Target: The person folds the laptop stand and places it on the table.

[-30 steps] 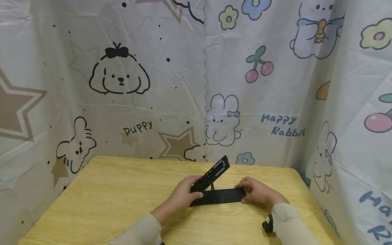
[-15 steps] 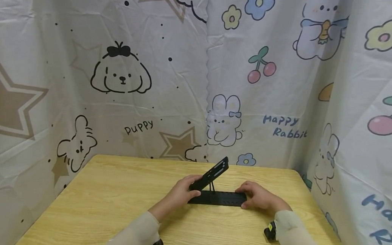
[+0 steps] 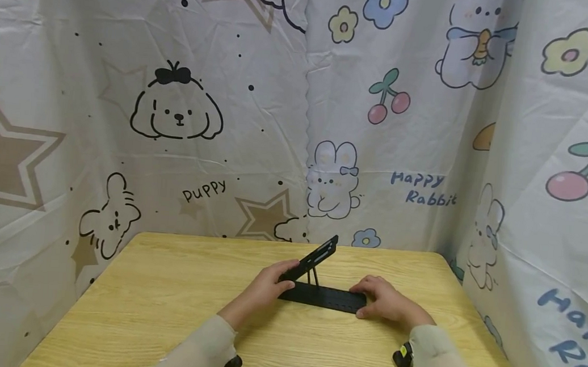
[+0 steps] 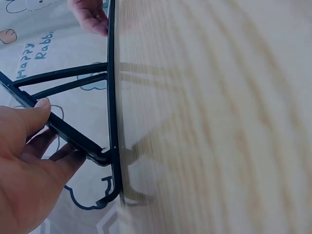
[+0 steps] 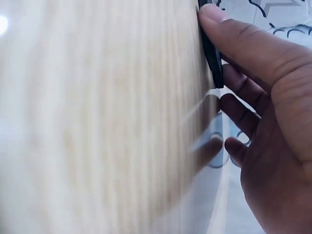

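The person's left forearm, in a pale sleeve, reaches from the near left toward the far right. Its wrist is bare past the cuff. The left hand points far and right, gripping: the thumb lies nearer, the fingers farther and bent.

The right forearm, sleeved alike, slants from the near right toward the far left, its wrist also bare. The right hand faces the left one, the two well apart, and pinches between thumb and fingers. In the right wrist view that thumb stretches out, and three fingers curl behind, with gaps between their tips.
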The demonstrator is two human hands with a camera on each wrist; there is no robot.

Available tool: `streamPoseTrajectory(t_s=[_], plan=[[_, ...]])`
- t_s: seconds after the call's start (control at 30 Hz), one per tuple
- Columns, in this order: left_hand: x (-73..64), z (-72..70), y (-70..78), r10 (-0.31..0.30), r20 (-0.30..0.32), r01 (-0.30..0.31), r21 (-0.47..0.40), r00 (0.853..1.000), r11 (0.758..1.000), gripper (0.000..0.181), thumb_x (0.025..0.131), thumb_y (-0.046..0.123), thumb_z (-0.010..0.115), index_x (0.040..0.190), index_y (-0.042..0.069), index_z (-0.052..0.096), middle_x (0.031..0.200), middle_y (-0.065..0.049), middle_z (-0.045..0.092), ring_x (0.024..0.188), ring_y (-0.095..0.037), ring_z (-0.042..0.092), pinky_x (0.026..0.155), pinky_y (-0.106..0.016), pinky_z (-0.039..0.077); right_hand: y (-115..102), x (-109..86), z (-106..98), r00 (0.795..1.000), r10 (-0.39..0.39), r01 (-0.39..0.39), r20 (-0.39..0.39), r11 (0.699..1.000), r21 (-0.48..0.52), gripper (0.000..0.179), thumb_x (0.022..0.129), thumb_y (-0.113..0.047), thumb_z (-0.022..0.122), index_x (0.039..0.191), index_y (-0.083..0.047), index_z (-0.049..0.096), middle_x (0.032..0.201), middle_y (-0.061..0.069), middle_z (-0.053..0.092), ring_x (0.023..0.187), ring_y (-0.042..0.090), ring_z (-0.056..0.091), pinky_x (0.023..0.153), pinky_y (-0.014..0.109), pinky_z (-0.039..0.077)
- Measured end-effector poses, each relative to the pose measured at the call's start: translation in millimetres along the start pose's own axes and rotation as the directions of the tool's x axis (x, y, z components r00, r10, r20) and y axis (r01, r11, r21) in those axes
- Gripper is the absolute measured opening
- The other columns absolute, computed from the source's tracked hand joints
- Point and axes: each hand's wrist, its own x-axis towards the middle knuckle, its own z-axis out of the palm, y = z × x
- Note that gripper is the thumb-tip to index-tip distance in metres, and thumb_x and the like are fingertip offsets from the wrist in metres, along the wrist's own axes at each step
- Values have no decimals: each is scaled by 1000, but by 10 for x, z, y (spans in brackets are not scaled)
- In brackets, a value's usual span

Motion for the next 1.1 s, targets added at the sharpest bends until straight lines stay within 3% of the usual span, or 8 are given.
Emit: streamPoseTrajectory(t_s=[0.33,0.53,0.7,0.87,0.97,1.1], plan=[[45,-57,-30,16,17,-17,16,1000,1000,53,103,12,61,154,13,47,159,-6,45,148,-30,40,118,-51,38,-109,-48,93,996,-40,29,-77,990,-137,56,77,-42,89,125,-19,72,118,-6,66,111,19,53,99,48,42],[65,-80,-79,8,37,-6,-34,999,999,52,104,10,60,154,16,48,161,-7,42,150,-29,37,119,-50,35,-172,-70,138,996,-32,20,-82,990,-142,58,75,-43,89,125,-18,72,115,-7,65,108,18,51,98,47,39],[77,-109,-97,10,46,-7,-65,999,998,52,104,8,59,154,11,47,161,-9,41,150,-30,36,119,-51,35,-195,-73,167,997,-10,0,-77,991,-132,60,75,-44,89,126,-18,71,117,-8,64,109,17,51,100,48,38],[83,-119,-84,7,36,-5,-62,999,998,50,103,6,60,152,10,50,160,-11,44,148,-31,39,117,-51,38,-198,-67,112,1000,13,-14,-19,996,-87,58,79,-45,87,128,-19,70,121,-8,64,114,19,51,102,50,41],[74,-109,-62,3,34,-1,-49,999,999,50,102,5,61,151,9,51,159,-13,45,147,-32,41,115,-51,40,-160,-64,42,999,38,-38,11,999,11,43,88,-37,81,125,-18,71,120,-6,66,114,19,56,102,49,46],[51,-96,-25,-4,20,5,-30,1000,1000,50,101,4,62,149,8,53,157,-11,48,145,-33,44,114,-51,43,-53,-40,-40,998,66,-64,-13,989,136,22,98,-19,70,120,-17,72,116,-4,68,109,19,61,97,44,51]])
